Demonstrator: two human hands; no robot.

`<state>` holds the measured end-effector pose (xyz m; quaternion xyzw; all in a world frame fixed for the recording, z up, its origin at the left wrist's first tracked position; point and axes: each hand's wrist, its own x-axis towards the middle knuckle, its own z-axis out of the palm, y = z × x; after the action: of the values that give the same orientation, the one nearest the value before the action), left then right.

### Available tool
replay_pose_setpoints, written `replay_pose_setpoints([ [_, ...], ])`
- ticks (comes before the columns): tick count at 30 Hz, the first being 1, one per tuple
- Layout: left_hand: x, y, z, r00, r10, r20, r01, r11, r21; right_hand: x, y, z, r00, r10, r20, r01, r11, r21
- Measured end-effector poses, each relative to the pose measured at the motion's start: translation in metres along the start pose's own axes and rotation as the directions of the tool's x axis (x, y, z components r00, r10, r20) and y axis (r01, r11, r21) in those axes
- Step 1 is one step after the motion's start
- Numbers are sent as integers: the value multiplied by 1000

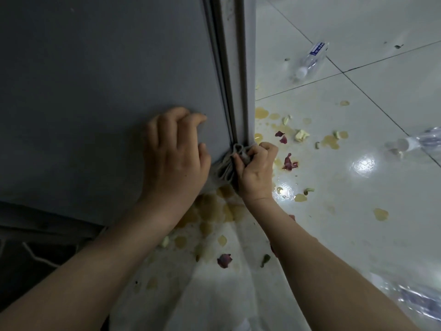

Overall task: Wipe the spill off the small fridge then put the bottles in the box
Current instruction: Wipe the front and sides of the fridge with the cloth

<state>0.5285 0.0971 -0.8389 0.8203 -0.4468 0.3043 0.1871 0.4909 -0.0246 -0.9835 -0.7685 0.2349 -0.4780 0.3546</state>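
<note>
Tiled floor (381, 80): three bottles (310, 59) (420, 142) (410, 299), one cloth (226, 168)

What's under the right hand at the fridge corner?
A bunched grey cloth, gripped by the right hand against the fridge door seam. The surface beneath the cloth is covered, so any spill there can't be seen.

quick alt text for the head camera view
A right hand grips a bunched grey cloth against the lower edge of a grey fridge, while the left hand rests on its surface. Yellow spill patches, petals and clear plastic bottles lie on the white tiled floor.
</note>
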Motion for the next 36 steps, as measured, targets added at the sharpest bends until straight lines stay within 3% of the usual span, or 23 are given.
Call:
replay_pose_setpoints([
  [3,0,1,1,1000,-14,12,14,1000,3,-2,-2,-2,1000,27,6,-27,1000,-1],
  [10,0,0,-1,1000,3,5,-3,1000,-9,62,-61,-13,968,-100,-230,126,987,101],
  [12,-1,-1,-1,1000,11,-10,-11,1000,-7,56,-54,-12,973,-143,-183,158,985,70],
  [20,-1,1,-4,995,-76,64,80,995,-54,15,-17,-12,998,-51,25,51,999,-14],
  [27,3,1,-19,985,-90,146,106,989,-108,40,-56,-34,993,-105,-61,108,992,62],
  [36,19,-3,-64,983,-81,165,128,945,-301,47,-127,-62,993,-30,-118,53,979,195],
])
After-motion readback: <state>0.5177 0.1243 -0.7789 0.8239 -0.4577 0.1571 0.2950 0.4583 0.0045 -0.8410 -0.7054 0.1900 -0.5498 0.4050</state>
